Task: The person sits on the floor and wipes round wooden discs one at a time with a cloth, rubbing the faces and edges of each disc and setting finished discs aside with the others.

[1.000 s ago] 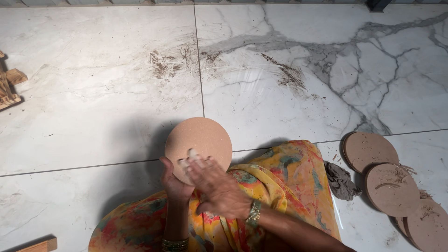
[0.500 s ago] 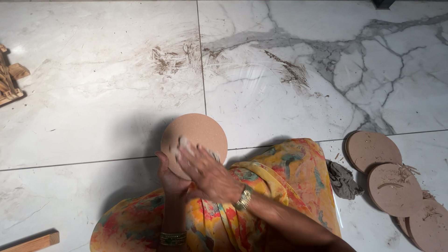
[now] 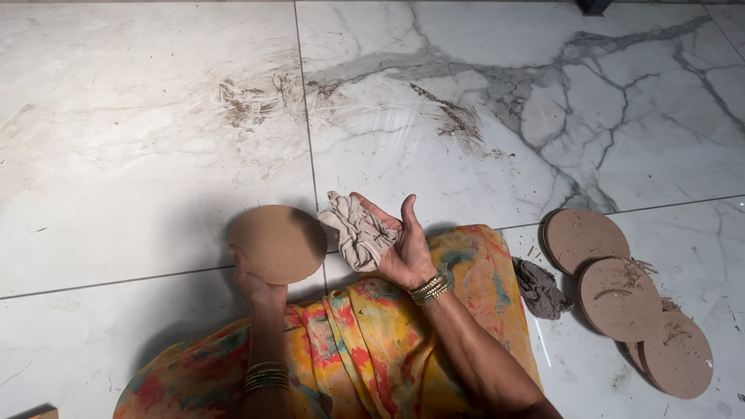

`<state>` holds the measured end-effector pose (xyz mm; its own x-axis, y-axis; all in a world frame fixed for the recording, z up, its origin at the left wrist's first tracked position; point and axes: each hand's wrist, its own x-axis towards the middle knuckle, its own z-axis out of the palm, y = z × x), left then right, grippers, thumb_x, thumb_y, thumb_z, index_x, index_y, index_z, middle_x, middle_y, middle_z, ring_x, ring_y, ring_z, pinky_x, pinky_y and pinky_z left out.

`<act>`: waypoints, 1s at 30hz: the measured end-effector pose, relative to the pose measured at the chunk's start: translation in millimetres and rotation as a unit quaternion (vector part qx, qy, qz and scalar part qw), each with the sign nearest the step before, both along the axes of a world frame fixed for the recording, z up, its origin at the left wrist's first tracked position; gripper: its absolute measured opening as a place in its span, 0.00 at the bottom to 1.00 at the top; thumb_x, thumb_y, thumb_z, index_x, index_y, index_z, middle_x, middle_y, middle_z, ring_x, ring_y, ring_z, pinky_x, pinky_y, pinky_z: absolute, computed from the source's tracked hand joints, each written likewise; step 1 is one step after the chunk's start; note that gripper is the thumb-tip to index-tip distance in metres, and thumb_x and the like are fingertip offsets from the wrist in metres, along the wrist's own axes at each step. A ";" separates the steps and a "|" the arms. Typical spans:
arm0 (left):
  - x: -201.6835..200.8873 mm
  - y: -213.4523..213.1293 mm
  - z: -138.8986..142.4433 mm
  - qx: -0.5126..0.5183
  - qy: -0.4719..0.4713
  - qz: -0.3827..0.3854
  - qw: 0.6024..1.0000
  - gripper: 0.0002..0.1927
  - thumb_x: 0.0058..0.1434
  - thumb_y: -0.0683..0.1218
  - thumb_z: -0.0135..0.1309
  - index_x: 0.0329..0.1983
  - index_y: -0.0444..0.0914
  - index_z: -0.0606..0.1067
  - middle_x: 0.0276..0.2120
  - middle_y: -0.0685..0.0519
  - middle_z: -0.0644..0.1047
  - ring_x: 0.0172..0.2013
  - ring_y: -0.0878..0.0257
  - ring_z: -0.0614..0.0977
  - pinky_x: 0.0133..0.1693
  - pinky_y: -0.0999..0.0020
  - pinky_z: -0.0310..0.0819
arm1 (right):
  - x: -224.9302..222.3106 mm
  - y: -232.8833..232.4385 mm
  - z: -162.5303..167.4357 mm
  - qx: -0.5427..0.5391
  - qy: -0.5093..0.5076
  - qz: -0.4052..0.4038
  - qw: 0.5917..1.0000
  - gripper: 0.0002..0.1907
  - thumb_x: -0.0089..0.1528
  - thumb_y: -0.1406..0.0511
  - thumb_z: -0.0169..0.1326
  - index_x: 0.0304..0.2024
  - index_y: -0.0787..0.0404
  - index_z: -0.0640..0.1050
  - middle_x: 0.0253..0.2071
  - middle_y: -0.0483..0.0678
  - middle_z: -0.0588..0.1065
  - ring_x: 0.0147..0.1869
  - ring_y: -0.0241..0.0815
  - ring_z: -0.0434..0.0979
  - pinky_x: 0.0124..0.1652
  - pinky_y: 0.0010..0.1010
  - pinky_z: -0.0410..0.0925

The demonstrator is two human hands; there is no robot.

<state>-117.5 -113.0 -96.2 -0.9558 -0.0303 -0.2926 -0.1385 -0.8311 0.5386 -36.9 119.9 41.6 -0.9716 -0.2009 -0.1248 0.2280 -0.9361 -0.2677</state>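
Right hand (image 3: pixel 403 248) lifted off the round brown disc (image 3: pixel 277 244) since half a second earlier; then pressed flat on the disc face with the cloth, now turned palm-up just beside it, apart from it. Crumpled beige cloth (image 3: pixel 358 230) lying across the right palm, fingers spread wide and loosely curled, thumb upright; cloth cradled rather than gripped. Left hand (image 3: pixel 254 284) unchanged in role: disc held from below at its lower edge, fingers closed on the rim, face tilted toward the camera. Disc face seen bare and even in colour. Judged: one wiping pass finished, cloth possibly being regathered or refolded.

Surroundings: disc and hands above the lap, over a bright yellow patterned garment (image 3: pixel 365 349). Stack of overlapping similar discs (image 3: pixel 621 299) on the white marble floor (image 3: pixel 140 155) at right, well apart, some with shavings and debris on top. Dark grey rag (image 3: pixel 539 289) between lap and stack. Brown smears (image 3: pixel 256 97) on the floor farther out. Nothing between cloth and disc.
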 end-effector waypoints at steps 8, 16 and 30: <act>-0.3 3.9 13.7 -0.049 -0.036 0.015 0.998 0.38 0.65 0.65 0.51 0.71 0.41 0.61 0.64 0.48 0.70 0.62 0.51 0.75 0.59 0.45 0.73 | -10.3 22.4 -39.0 0.025 0.001 -0.010 1.000 0.39 0.68 0.48 0.49 0.71 0.68 0.63 0.66 0.70 0.66 0.64 0.65 0.73 0.62 0.51 0.69; -8.0 5.1 6.5 -0.045 0.025 -0.018 0.998 0.27 0.72 0.55 0.52 0.68 0.35 0.67 0.60 0.48 0.75 0.60 0.56 0.77 0.62 0.52 0.72 | 7.7 62.2 -113.6 0.078 -0.050 -0.089 0.992 0.28 0.68 0.56 0.51 0.66 0.66 0.68 0.59 0.63 0.74 0.57 0.58 0.78 0.56 0.45 0.74; 19.3 7.9 18.7 -0.439 -0.074 -0.036 0.895 0.45 0.61 0.60 0.62 0.70 0.30 0.57 0.65 0.36 0.61 0.62 0.44 0.68 0.61 0.43 0.62 | 24.1 48.2 -80.5 0.048 -0.022 -0.044 0.998 0.34 0.65 0.52 0.51 0.64 0.70 0.67 0.58 0.66 0.73 0.57 0.59 0.78 0.57 0.45 0.73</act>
<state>-98.2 -105.1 -77.5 -0.9169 -0.2513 -0.3100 -0.2988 -0.0827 0.9507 -12.8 168.2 -38.9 -0.9782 -0.0991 -0.1826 0.1588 -0.9236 -0.3491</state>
